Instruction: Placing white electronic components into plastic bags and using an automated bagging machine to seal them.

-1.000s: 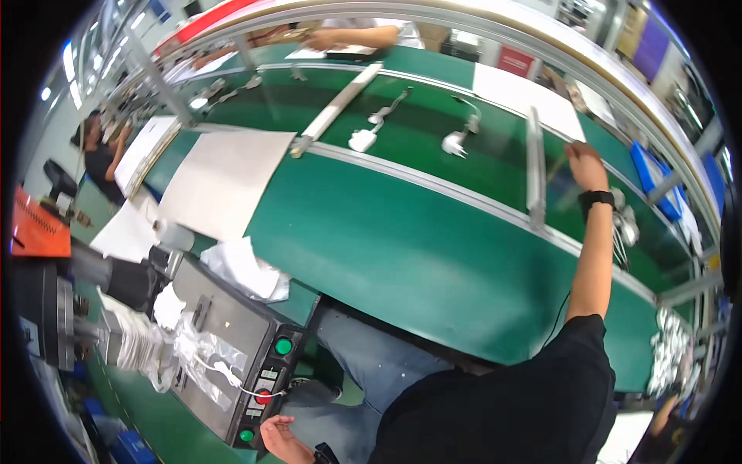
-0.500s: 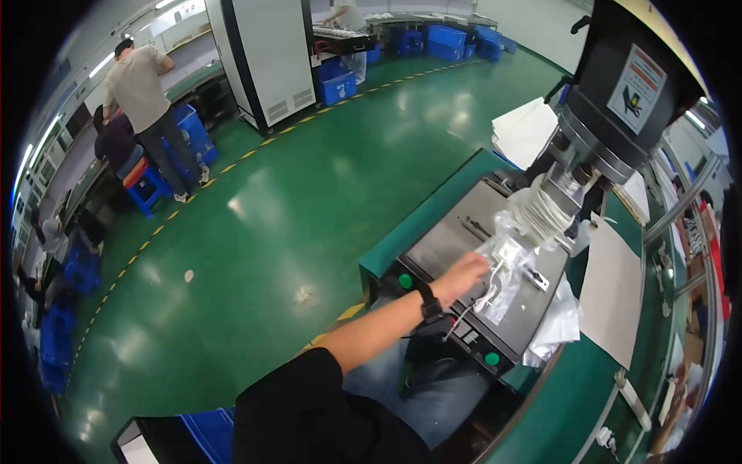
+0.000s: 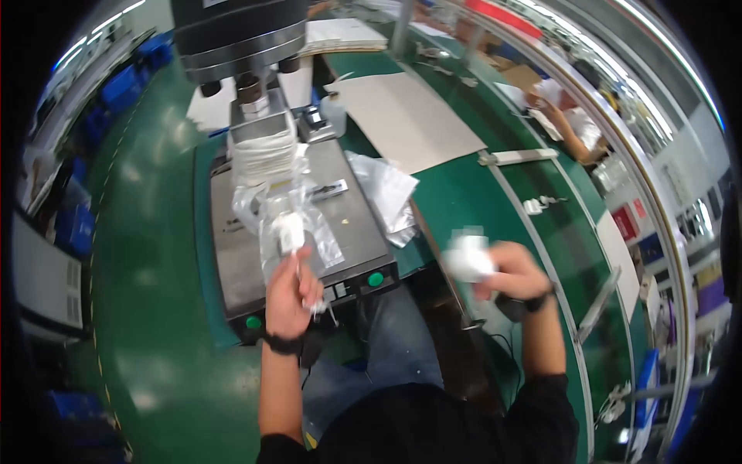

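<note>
My left hand (image 3: pixel 290 300) is closed at the front edge of the machine's metal plate (image 3: pixel 340 170), its fingers pinching a white cable (image 3: pixel 317 307). Just beyond the fingertips lies a white block (image 3: pixel 290 232) on clear plastic film (image 3: pixel 321 232); whether it joins the cable is hard to see. Out to the right, above the green bench edge, my right hand (image 3: pixel 519 272) grips a small white piece (image 3: pixel 469 257), smeared by motion. Behind the film, a bundle wrapped in white strips (image 3: pixel 263 158) sits under the press head (image 3: pixel 239 39).
Two green buttons (image 3: pixel 376 279) sit on the machine's front. Crumpled clear bags (image 3: pixel 386 189) lie at its right side, beside a beige sheet (image 3: pixel 406 120) on the green bench. A metal-edged line holds white parts (image 3: pixel 533 206). Another person's arm (image 3: pixel 568 135) reaches in at far right.
My view has swung right, toward the bench and line. My right hand has come into view with a white piece in it. My left hand remains near the plate's front.
</note>
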`<state>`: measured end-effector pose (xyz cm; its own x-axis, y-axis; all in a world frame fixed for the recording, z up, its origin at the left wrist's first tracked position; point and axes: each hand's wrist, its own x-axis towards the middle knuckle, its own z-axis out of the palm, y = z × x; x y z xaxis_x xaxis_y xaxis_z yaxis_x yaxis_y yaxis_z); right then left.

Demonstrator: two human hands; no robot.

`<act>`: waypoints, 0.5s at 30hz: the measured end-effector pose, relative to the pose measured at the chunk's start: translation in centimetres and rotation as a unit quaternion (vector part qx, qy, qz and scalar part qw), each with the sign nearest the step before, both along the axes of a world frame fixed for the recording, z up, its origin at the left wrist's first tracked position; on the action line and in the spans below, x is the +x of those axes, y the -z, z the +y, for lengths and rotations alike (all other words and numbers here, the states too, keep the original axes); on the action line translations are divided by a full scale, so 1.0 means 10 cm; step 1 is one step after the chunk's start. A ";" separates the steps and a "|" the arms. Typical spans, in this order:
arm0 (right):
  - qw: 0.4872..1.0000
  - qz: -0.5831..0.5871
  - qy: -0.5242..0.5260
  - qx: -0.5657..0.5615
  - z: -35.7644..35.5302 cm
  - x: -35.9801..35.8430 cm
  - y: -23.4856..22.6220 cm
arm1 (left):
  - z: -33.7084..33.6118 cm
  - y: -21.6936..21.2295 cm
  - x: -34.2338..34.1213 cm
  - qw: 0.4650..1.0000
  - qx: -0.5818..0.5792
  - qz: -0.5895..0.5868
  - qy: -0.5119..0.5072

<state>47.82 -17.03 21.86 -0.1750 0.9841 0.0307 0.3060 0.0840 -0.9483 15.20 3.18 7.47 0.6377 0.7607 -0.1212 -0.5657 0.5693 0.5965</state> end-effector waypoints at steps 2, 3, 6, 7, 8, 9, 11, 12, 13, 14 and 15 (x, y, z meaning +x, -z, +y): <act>0.993 -0.041 -0.005 -0.110 0.69 -0.46 0.19 | -0.40 0.02 -0.19 0.997 0.034 -0.030 -0.060; 0.993 -0.026 0.010 -0.117 0.97 -0.70 0.33 | -0.53 0.10 -0.30 0.998 0.027 -0.025 -0.056; 0.986 0.134 0.049 -0.087 1.75 -1.02 1.15 | -0.83 0.31 -0.53 0.984 0.142 -0.090 -0.053; 0.986 0.133 0.045 -0.091 1.92 -1.19 1.20 | -0.95 0.39 -0.64 0.987 0.136 -0.066 -0.053; 0.995 0.000 0.097 0.038 2.07 -1.35 1.23 | -1.06 0.46 -0.75 0.989 0.129 -0.042 -0.053; 0.968 -0.129 0.138 0.167 2.20 -1.49 1.25 | -1.17 0.52 -0.87 0.989 0.126 -0.038 -0.066; 0.946 -0.238 0.133 0.177 2.40 -1.59 1.20 | -1.28 0.63 -1.04 0.995 0.082 -0.008 -0.050; 0.911 -0.344 0.135 0.181 2.46 -1.66 1.20 | -1.32 0.69 -1.13 0.995 0.077 -0.005 -0.055; 0.866 -0.446 0.135 0.183 2.53 -1.71 1.20 | -1.35 0.77 -1.22 0.993 0.088 0.031 -0.072; 0.870 -0.443 0.130 0.175 2.57 -1.78 1.22 | -1.38 0.83 -1.32 0.989 0.095 0.068 -0.087; 0.853 -0.478 0.141 0.154 2.63 -1.86 1.24 | -1.40 0.88 -1.41 0.984 0.102 0.106 -0.099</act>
<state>29.26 9.24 9.43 -0.0228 0.9623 0.2709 0.9763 0.0798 -0.2013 1.10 -10.77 -1.33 0.4523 0.8893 -0.0678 -0.5044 0.3178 0.8028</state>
